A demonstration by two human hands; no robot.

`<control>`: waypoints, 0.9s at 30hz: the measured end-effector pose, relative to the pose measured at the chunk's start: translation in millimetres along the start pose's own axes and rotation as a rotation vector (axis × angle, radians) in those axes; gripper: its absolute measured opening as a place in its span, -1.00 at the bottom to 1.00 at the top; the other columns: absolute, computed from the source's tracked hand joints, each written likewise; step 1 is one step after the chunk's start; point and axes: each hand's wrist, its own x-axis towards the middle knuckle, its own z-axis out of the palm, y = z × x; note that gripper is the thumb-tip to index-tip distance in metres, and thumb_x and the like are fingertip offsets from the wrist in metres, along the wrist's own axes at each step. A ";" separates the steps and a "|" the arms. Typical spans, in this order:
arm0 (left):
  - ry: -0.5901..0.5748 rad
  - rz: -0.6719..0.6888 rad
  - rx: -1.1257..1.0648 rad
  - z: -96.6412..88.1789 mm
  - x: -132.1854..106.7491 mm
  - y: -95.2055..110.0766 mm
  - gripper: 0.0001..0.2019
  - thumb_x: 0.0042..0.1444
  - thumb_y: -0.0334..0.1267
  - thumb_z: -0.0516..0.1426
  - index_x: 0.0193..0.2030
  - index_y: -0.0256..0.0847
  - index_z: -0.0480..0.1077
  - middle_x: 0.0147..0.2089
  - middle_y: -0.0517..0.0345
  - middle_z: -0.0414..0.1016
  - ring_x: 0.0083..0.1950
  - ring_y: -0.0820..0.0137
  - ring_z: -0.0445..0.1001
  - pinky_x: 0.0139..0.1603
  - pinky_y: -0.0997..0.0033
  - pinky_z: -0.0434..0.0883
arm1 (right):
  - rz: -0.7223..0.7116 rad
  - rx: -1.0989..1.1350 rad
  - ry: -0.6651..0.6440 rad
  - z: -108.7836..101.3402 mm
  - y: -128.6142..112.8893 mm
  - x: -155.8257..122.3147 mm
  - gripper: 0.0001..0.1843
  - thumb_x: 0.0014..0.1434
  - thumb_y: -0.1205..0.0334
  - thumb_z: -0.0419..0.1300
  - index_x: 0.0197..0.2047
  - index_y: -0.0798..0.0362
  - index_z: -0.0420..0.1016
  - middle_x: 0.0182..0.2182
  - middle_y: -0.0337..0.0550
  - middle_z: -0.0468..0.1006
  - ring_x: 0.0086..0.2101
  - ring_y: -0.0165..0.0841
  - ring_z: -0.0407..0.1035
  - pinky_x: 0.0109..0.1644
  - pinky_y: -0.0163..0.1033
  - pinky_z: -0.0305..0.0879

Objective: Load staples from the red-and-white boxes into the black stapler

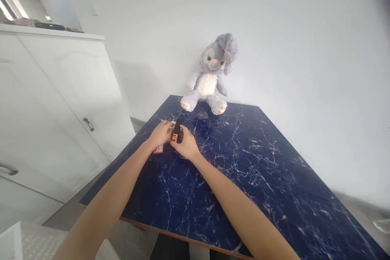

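On the near side of the plush toy [207,83], your right hand [187,145] has thumb and fingers closed around a black-and-orange object [177,128], with your left hand [161,133] just beside it near a red-and-white box [159,149], its grip impossible to tell.

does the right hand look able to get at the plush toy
Probably yes, with a forward reach: nothing seems to stand between the right hand and the plush toy, though that hand grips a black object.
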 end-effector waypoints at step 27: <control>-0.136 0.211 -0.121 8.8 -28.6 77.4 -0.60 0.34 -0.14 0.02 0.25 -0.05 0.43 0.14 -0.04 0.54 0.15 0.09 0.43 0.22 0.07 0.32 | -0.007 -0.103 0.042 -94.0 -1.5 -78.7 -0.12 0.04 0.28 0.28 0.41 -0.03 0.11 -0.01 0.00 0.49 -0.10 -0.18 0.49 0.07 0.04 0.48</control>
